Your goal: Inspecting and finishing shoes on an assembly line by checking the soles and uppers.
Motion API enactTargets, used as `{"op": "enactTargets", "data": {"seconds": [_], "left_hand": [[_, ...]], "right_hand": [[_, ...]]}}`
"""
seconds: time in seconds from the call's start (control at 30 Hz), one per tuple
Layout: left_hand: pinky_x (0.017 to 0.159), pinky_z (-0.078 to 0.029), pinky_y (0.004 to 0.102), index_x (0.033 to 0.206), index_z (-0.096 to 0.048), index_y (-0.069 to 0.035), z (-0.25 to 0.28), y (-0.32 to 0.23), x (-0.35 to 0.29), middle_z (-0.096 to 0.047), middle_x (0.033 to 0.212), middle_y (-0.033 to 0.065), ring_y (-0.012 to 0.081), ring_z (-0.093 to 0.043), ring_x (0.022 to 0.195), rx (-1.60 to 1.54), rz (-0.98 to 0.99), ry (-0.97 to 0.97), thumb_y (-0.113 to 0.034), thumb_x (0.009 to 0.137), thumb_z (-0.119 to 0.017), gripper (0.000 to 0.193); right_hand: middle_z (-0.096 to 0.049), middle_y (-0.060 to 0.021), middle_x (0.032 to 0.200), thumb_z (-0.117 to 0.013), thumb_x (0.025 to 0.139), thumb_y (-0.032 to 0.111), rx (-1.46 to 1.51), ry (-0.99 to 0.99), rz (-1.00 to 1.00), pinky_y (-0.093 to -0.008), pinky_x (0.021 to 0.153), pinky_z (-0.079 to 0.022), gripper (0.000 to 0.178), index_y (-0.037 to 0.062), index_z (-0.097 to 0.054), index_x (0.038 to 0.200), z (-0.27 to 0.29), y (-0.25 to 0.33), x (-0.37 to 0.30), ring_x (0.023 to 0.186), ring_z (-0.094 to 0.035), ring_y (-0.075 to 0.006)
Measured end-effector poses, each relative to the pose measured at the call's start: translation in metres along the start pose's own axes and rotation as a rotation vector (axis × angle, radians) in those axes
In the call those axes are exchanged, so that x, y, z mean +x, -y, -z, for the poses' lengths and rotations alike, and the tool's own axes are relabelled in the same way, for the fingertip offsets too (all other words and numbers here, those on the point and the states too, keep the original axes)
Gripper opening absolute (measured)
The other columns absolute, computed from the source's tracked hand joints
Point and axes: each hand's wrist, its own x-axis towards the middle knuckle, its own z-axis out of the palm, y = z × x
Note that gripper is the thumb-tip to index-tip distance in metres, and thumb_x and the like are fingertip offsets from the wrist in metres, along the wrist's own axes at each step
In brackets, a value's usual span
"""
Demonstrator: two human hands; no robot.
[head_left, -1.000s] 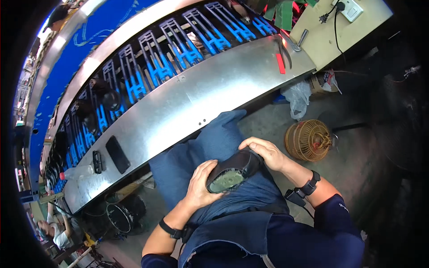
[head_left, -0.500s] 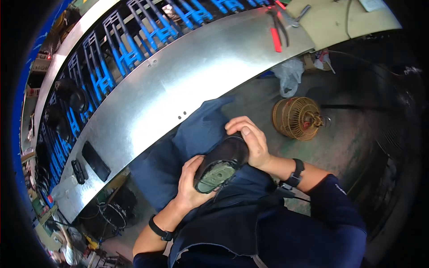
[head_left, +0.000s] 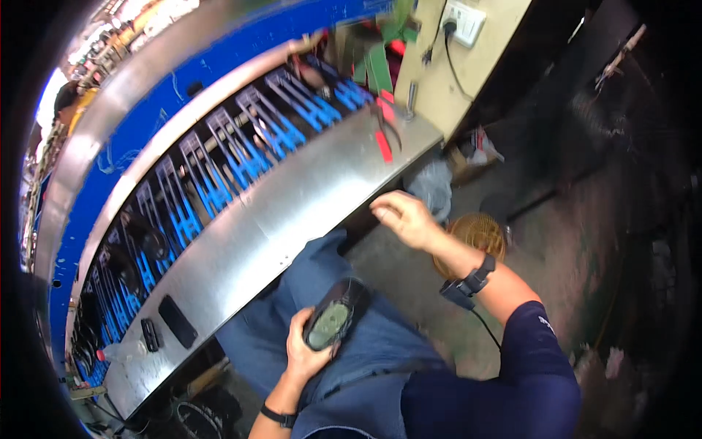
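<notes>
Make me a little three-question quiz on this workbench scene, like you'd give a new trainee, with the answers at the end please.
1. Multiple choice: what colour is the flat face of the dark shoe-like piece that is turned toward the camera?
A) bright red
B) greyish green
C) white

2. True or false: only the left grip is holding that piece.

3. Fill the gap: on the metal bench, the red-handled pliers lie to the ____ of the flat black slab.

Key: 1. B. 2. True; the other hand is raised apart from it. 3. Right.
</notes>
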Motion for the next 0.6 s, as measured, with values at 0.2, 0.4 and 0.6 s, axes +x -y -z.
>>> {"op": "enactTargets", "data": {"seconds": [0.2, 0.4, 0.6], "left_hand": [[0.096, -0.054, 0.0389, 0.128, -0.053, -0.004, 0.0, -0.003, 0.005, -0.064, 0.12, 0.0152, 0.03, -0.068, 0.109, -0.076, 0.033, -0.006, -0.021, 0.062, -0.095, 0.08], [0.095, -0.054, 0.0355, 0.118, -0.065, -0.003, -0.002, -0.001, 0.009, -0.067, 0.124, 0.0147, 0.0256, -0.067, 0.111, -0.215, 0.118, -0.037, -0.029, 0.073, -0.093, 0.059], [0.092, -0.056, 0.0376, 0.127, -0.057, -0.003, 0.001, 0.0, 0.023, -0.067, 0.116, 0.0158, 0.0296, -0.07, 0.105, -0.094, -0.064, 0.013, -0.029, 0.061, -0.099, 0.082]], "right_hand": [[-0.068, -0.0161, 0.104, -0.061, 0.094, 0.01, -0.748, -0.598, 0.45, -0.0428, 0.087, -0.054, 0.041, 0.0047, -0.06, 0.134, 0.205, -0.01, 0.179, 0.099, -0.066, -0.035], [-0.061, -0.0162, 0.117, -0.057, 0.086, 0.005, -1.266, -0.78, 0.226, -0.0476, 0.095, -0.05, 0.052, 0.0096, -0.06, 0.138, 0.289, 0.001, 0.275, 0.108, -0.059, -0.0371], [-0.061, -0.0159, 0.11, -0.053, 0.088, 0.006, -1.552, -0.742, 0.279, -0.0454, 0.091, -0.051, 0.051, 0.0092, -0.059, 0.139, 0.315, -0.013, 0.293, 0.107, -0.059, -0.0345]]}}
